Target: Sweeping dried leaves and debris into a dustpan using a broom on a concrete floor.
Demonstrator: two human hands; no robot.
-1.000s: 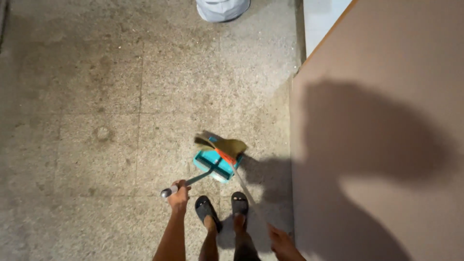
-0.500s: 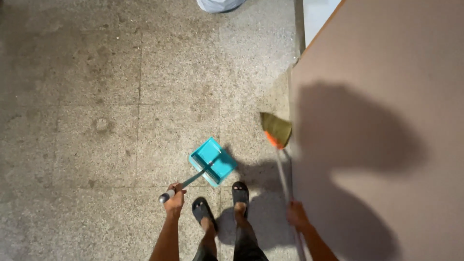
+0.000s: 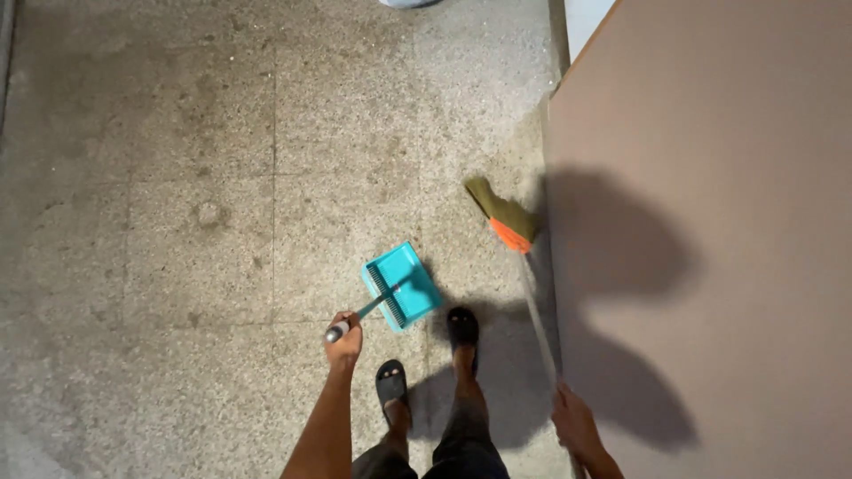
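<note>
1. Speckled grey floor (image 3: 222, 177) of large stone tiles fills most of the view, with darker worn patches and thin joint lines between the tiles.
2. Along the right side stands a tall, plain pinkish-brown panel (image 3: 728, 133); the person's shadow falls across its lower half and onto the floor beside it.
3. Two legs in dark trousers come up from the bottom edge, each foot in a black sandal: one sandal (image 3: 391, 383) sits nearer the bottom, the other sandal (image 3: 462, 328) a step ahead and just beside the dustpan.
4. A broom (image 3: 515, 238) lies at a slant close to the panel, with olive-green bristles on the floor at the foot of the panel, an orange collar and a pale, thin pole running down toward the lower right.
5. The right hand (image 3: 575, 424) is closed around the lower part of that pole, near the bottom edge.
6. A turquoise dustpan (image 3: 401, 286) rests on the floor between the left hand and the broom head, well apart from the bristles; its comb edge faces the person.
7. The left hand (image 3: 343, 342) is wrapped in a fist around the grey end of the dustpan's long handle.
</note>
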